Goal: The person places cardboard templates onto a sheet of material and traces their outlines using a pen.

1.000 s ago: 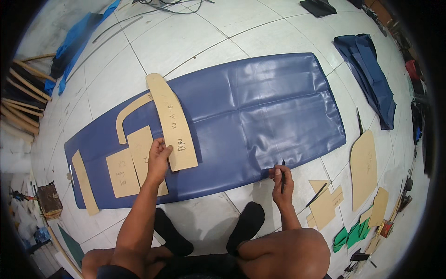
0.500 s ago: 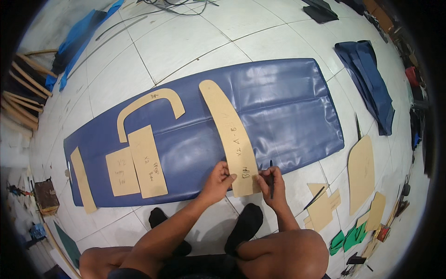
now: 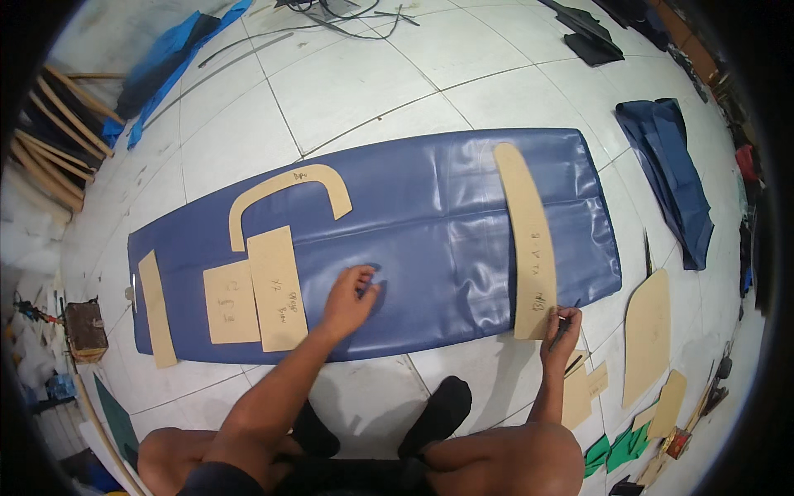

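Note:
A long curved tan cardboard template (image 3: pixel 533 240) lies across the right part of a blue vinyl sheet (image 3: pixel 397 306). At the template's near end, my right hand (image 3: pixel 562 331) has its fingers closed round a dark pen (image 3: pixel 561 333) and touches the cardboard's right edge. My left hand (image 3: pixel 351 298) is over the middle of the sheet, fingers loosely bent and apart, holding nothing. Left of it lie a U-shaped template (image 3: pixel 285 178), a taller rectangular template (image 3: pixel 277 289) beside a smaller one (image 3: pixel 227 302), and a narrow strip template (image 3: pixel 157 306) near the sheet's left end.
More cardboard pieces (image 3: pixel 647 339) lie on the white tiled floor (image 3: pixel 372 83) at the right, near green scraps (image 3: pixel 628 446). Folded dark blue material (image 3: pixel 666 174) sits at the far right. A small brown box (image 3: pixel 86 331) stands at the left. My socked feet (image 3: pixel 438 413) are close to the sheet's near edge.
The long curved template has shifted right across the vinyl with my right hand. My left hand has let go of it and moved left. The whole view has shifted slightly.

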The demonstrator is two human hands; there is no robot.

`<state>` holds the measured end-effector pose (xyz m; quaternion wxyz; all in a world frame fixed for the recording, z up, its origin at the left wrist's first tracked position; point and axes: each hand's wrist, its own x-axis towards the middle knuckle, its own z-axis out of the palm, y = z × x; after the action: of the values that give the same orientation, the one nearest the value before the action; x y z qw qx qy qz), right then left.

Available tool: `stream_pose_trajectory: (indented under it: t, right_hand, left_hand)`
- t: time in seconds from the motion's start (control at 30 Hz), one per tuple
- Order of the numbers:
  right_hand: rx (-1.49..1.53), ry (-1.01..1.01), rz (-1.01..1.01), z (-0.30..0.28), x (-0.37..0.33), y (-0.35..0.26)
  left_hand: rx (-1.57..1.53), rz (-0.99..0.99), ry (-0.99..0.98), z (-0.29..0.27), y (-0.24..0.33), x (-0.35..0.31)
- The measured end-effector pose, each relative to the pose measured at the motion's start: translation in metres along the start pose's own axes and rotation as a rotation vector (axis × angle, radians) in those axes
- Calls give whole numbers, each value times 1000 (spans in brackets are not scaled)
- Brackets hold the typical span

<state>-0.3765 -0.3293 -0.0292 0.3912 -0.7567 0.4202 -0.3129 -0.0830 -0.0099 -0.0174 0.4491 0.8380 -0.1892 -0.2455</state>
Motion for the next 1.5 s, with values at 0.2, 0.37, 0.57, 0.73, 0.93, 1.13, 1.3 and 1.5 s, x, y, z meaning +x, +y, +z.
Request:
stream_pose_trajectory:
  t: [0.2,0.37,0.57,0.73,0.93,1.13,1.3,1.5]
  right_hand:
    - [31,75,66,-6,19,17]
    - [-87,105,32,-17,28,27]
    - [-447,55,74,-17,43,-6]
    - [-361,108,-35,-18,77,-19]
    - [-386,-5,-293,-4,115,-120]
    - [-357,-123,-415,-24,108,-206]
    - [-469,-349,-529,-20,72,-285]
    - [-596,-764,-394,13,36,-300]
  left_hand:
    - [389,137,25,-90,-14,40]
    - [875,55,-207,-189,3,60]
    - [1132,-14,-239,-290,43,42]
    - [1167,38,-155,-308,52,45]
    - [1080,66,-195,-292,50,81]
    - [994,173,-205,-225,20,116]
    - [896,229,-181,-197,-31,135]
    - [842,395,-94,-141,-33,164]
